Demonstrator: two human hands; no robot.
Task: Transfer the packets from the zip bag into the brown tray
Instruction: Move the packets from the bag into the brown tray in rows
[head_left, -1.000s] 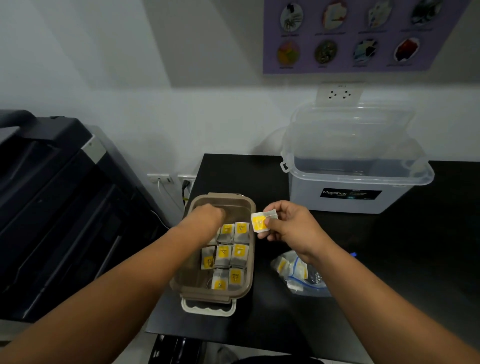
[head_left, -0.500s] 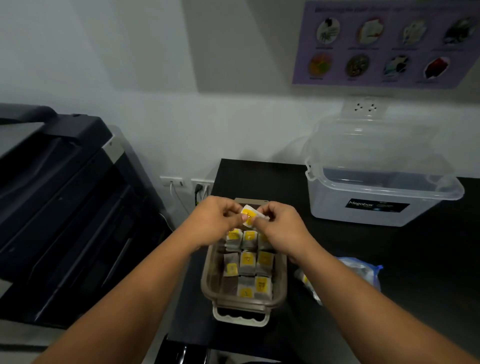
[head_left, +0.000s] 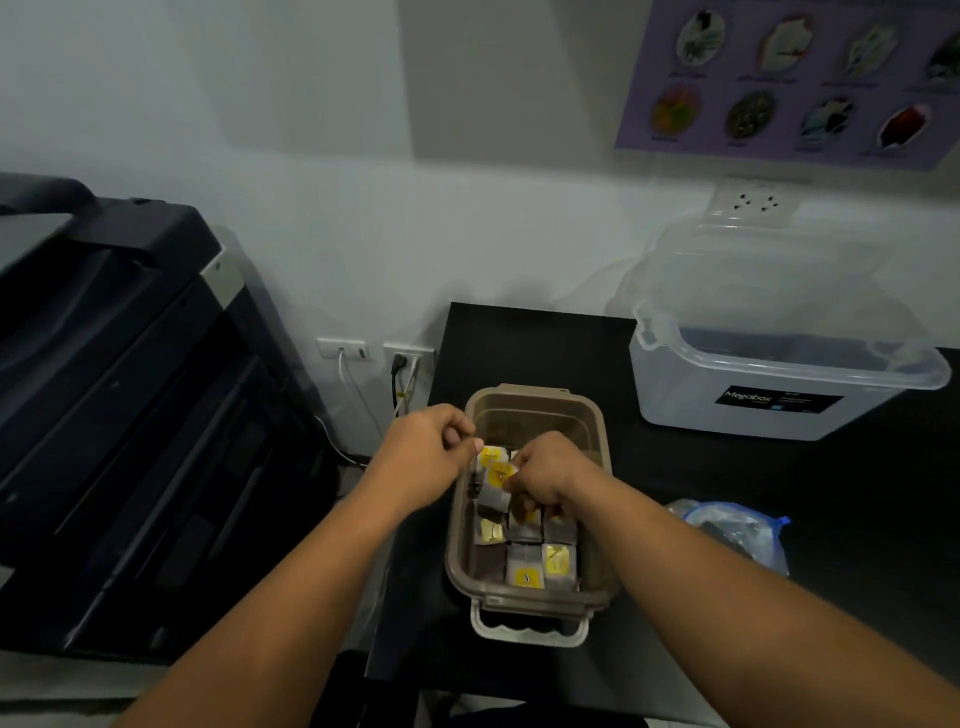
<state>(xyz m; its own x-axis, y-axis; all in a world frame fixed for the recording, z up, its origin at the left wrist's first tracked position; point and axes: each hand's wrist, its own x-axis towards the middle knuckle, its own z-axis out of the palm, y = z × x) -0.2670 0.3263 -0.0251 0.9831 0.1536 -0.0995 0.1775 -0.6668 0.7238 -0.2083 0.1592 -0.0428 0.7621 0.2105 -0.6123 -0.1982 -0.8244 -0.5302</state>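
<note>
Black table (head_left: 857, 493), brown tray (head_left: 519, 392), white wall (head_left: 260, 156), dark printer (head_left: 130, 415)

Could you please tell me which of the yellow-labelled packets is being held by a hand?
The packet pinched by the right hand, tilted above the left side of the brown tray; the rest lie in rows inside it.

Brown tray (head_left: 597, 447): smooth translucent plastic. Counter (head_left: 519, 343): matt black. Zip bag (head_left: 737, 530): clear, crinkled film. Storage box (head_left: 779, 384): glossy plastic.

I see open black table (head_left: 675, 467) between tray (head_left: 524, 395) and zip bag (head_left: 727, 525) — storage box (head_left: 769, 374) blocks far right.
</note>
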